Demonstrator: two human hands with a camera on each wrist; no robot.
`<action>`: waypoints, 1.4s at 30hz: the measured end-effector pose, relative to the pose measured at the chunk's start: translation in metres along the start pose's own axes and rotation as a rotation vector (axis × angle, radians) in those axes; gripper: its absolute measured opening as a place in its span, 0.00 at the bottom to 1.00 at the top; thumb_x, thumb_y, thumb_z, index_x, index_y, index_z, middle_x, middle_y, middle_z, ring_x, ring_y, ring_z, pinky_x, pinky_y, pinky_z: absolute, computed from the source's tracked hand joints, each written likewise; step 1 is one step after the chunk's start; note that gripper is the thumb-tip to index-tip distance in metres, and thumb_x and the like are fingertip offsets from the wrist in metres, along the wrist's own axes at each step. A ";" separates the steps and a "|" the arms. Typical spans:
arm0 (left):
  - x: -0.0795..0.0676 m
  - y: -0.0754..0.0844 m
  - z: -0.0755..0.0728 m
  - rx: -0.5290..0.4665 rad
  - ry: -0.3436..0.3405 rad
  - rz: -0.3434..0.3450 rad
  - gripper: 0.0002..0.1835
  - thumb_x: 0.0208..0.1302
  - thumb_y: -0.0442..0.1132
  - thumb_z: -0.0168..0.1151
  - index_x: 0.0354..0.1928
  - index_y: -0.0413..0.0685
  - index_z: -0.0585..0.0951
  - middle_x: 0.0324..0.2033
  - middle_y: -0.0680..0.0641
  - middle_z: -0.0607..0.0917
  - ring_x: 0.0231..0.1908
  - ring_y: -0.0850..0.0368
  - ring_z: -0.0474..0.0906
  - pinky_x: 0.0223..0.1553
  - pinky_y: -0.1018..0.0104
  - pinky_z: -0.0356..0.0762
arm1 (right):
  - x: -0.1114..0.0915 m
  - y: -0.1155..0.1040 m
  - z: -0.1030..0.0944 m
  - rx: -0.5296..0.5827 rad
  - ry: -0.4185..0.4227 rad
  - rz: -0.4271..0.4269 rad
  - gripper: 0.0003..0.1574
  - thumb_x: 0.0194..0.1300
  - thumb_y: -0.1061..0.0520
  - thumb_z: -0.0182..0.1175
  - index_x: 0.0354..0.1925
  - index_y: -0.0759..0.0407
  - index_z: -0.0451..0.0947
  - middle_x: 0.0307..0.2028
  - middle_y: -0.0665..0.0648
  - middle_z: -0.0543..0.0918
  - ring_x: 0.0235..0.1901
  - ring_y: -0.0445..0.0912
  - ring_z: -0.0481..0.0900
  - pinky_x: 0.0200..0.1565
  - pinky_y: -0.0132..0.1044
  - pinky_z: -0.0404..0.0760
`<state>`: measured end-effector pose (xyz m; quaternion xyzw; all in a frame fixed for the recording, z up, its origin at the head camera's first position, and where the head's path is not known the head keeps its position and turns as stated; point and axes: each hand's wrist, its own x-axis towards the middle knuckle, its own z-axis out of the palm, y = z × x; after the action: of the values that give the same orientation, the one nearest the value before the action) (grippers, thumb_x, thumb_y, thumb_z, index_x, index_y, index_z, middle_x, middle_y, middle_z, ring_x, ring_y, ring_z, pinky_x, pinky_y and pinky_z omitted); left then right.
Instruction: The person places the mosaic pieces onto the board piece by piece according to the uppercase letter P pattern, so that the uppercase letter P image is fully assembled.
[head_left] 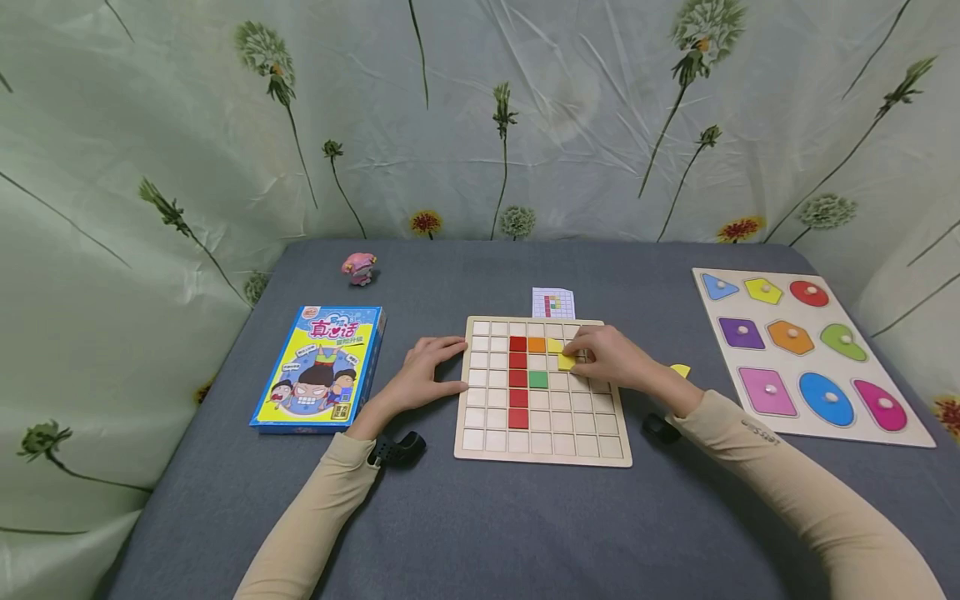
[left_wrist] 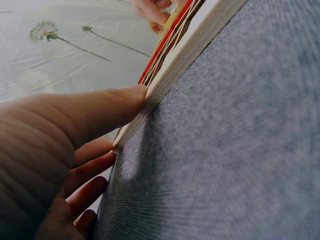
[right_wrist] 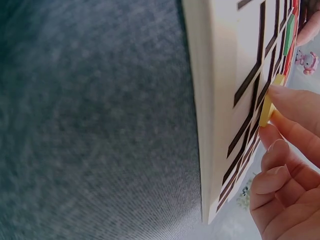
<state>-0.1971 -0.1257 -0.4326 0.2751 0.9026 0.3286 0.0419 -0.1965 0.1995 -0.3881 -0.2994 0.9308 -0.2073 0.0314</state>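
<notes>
A wooden grid board (head_left: 543,458) lies on the table, with a column of red tiles (head_left: 518,379), an orange tile (head_left: 537,344), a green tile (head_left: 537,380) and a yellow tile (head_left: 554,345) in its cells. My right hand (head_left: 611,360) pinches another yellow square tile (right_wrist: 268,105) between thumb and fingertips, at the board's upper right part. Along the board's left edge rests my left hand (head_left: 423,372), thumb and fingers extended and touching the rim (left_wrist: 155,95). A small card (head_left: 553,303) with a coloured grid pattern sits against the board's far edge.
A boxed game (head_left: 318,367) lies to the left, with a pink figurine (head_left: 359,268) behind it. On the right is a knob puzzle board (head_left: 813,354) with coloured shapes. Something yellow (head_left: 680,370) shows partly behind my right wrist.
</notes>
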 end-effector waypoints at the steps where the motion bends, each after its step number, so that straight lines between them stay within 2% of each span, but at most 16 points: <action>1: 0.000 0.000 0.000 0.000 0.000 -0.002 0.36 0.54 0.46 0.67 0.65 0.44 0.69 0.65 0.41 0.69 0.63 0.43 0.60 0.59 0.42 0.55 | 0.000 0.000 0.000 0.004 -0.003 -0.002 0.15 0.52 0.61 0.67 0.41 0.61 0.84 0.35 0.56 0.83 0.26 0.41 0.69 0.31 0.29 0.67; 30: 0.000 0.002 0.000 -0.004 -0.012 -0.017 0.36 0.55 0.46 0.67 0.65 0.45 0.69 0.65 0.42 0.69 0.63 0.43 0.60 0.59 0.42 0.55 | 0.010 -0.005 0.006 -0.017 0.012 -0.048 0.10 0.52 0.60 0.68 0.36 0.59 0.85 0.33 0.55 0.83 0.26 0.39 0.68 0.31 0.28 0.67; 42: 0.000 0.002 0.000 -0.007 -0.010 -0.025 0.36 0.54 0.46 0.67 0.65 0.46 0.69 0.65 0.42 0.69 0.63 0.43 0.59 0.59 0.42 0.55 | -0.005 0.002 -0.010 0.021 0.027 0.020 0.12 0.55 0.61 0.65 0.40 0.61 0.84 0.36 0.57 0.83 0.23 0.38 0.67 0.28 0.28 0.67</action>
<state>-0.1965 -0.1242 -0.4320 0.2655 0.9045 0.3298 0.0516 -0.1950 0.2075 -0.3795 -0.2868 0.9319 -0.2206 0.0243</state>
